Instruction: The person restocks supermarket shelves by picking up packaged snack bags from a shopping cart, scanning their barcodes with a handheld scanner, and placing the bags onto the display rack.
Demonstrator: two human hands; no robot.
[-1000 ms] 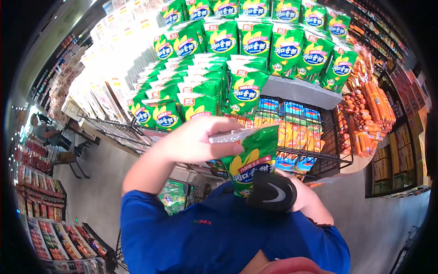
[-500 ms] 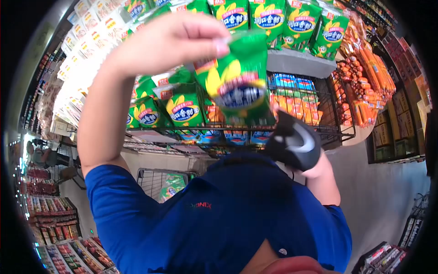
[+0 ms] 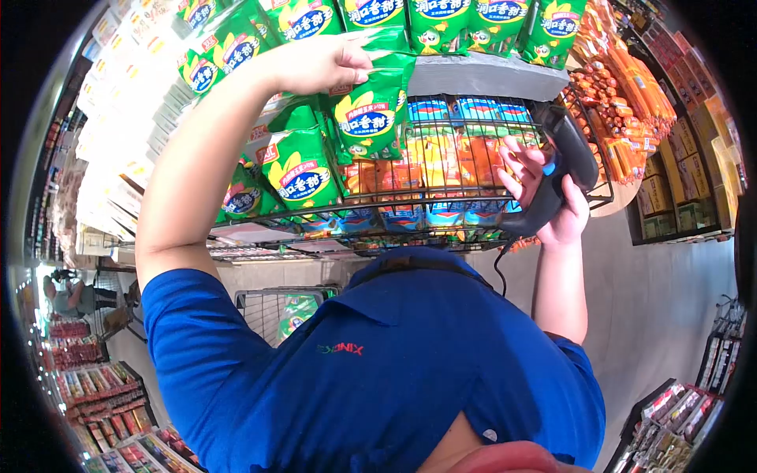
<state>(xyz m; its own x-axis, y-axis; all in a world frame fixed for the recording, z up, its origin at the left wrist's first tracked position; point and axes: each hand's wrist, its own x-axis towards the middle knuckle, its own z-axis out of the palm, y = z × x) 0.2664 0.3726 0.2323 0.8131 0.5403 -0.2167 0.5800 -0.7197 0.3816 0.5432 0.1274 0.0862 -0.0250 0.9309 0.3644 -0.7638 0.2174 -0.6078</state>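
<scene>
Orange packs [image 3: 631, 158], grey floor [image 3: 640, 315], distant person [image 3: 72, 298]

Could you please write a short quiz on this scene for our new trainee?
1. What do the fingers of the left hand pinch?
A) an orange pouch
B) a green packet with corn printed on it
C) the rim of a wire basket
2. True or false: a black device is at the right hand.
3. Fill in the colour: the ledge under the upper row of green packets is ____.

Key: 1 B; 2 true; 3 grey
</scene>
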